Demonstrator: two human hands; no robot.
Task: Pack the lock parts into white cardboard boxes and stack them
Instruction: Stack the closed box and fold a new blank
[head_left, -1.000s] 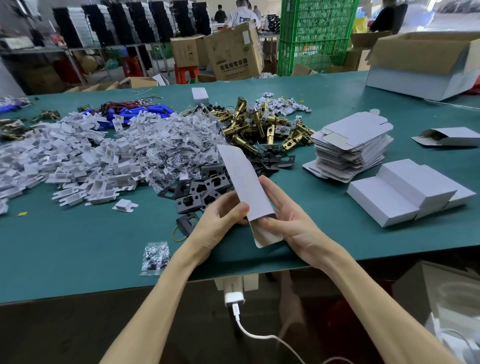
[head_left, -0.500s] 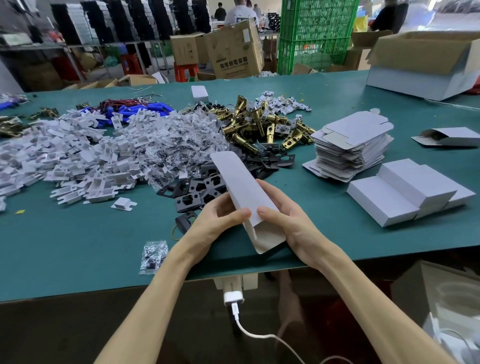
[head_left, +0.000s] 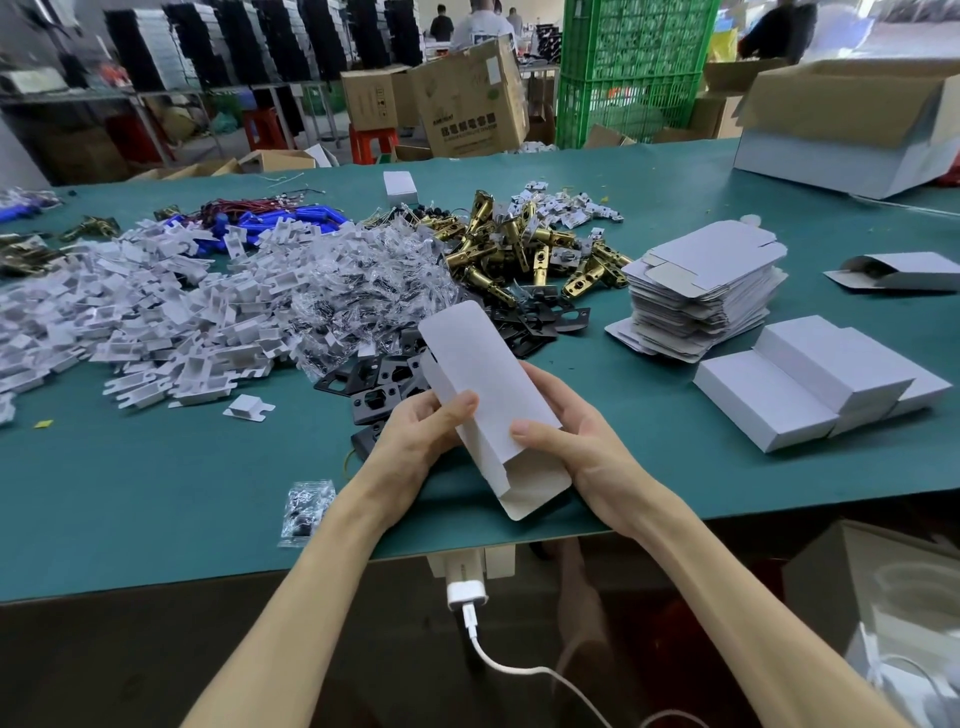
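Workshop with racks, brown cartons and stacked green crates (head_left: 634, 67) behind a green worktop (head_left: 156, 493). Left half of worktop: a broad heap of white cardboard inserts (head_left: 156, 306), one lying apart towards the near edge. Centre: a mound of clear screw bags (head_left: 363, 280), with blue parts (head_left: 291, 218) behind it towards the far edge. Right of centre: brass latch bolts (head_left: 519, 244) in a loose pile, and black plates (head_left: 379, 384) spread from that pile down to the hands. Near edge, left of the arms: a single screw bag (head_left: 306, 512). Right half: a stack of flat box blanks (head_left: 706, 291); nearer the edge, closed white boxes (head_left: 821, 384) stacked in two layers; at the right edge, one half-open box (head_left: 904, 273) on its side. Far right corner: a large open carton (head_left: 852, 130). Item in hand: one white cardboard box (head_left: 483, 374), held above the near edge at the middle, long axis slanting away to the left, far flap raised, near end open with its flap hanging. Left hand (head_left: 415, 441): grips the box's left side, thumb pressed on the top face, fingers curled beneath. Right hand (head_left: 582, 447): grips the right side, thumb on the top face, fingers wrapped along the far edge. Below the worktop's near edge: a white charger (head_left: 467, 595) with a trailing cable.
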